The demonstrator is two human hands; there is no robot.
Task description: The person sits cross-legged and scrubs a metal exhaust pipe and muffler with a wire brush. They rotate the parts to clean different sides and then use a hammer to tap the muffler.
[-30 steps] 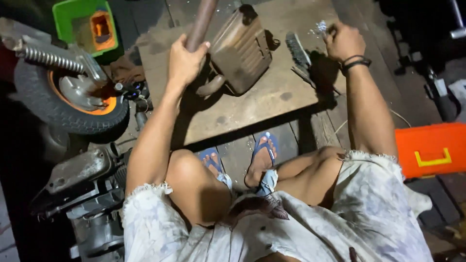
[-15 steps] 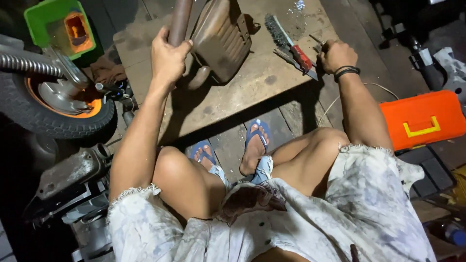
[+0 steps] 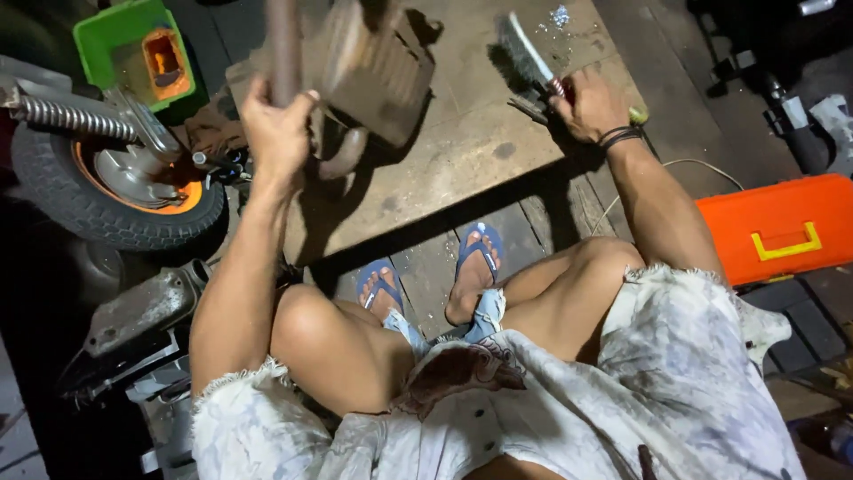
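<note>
On a dim workshop floor a worn wooden board (image 3: pixel 462 151) is lying before the crouching person, whose left hand (image 3: pixel 277 133) is clamped around the pipe of a rusty, probably heavy and rigid muffler (image 3: pixel 373 67) propped on it, best gripped by that pipe, while the right hand (image 3: pixel 591 107) is closing around a wire brush (image 3: pixel 526 49) farther back.

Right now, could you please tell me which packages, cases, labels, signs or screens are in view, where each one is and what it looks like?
No labels, signs or screens show.
Orange case: on the floor by the person's right side, rectangular, with a yellow handle.
Green bin: top left behind the small wheel, squarish, with an orange box inside.
</note>
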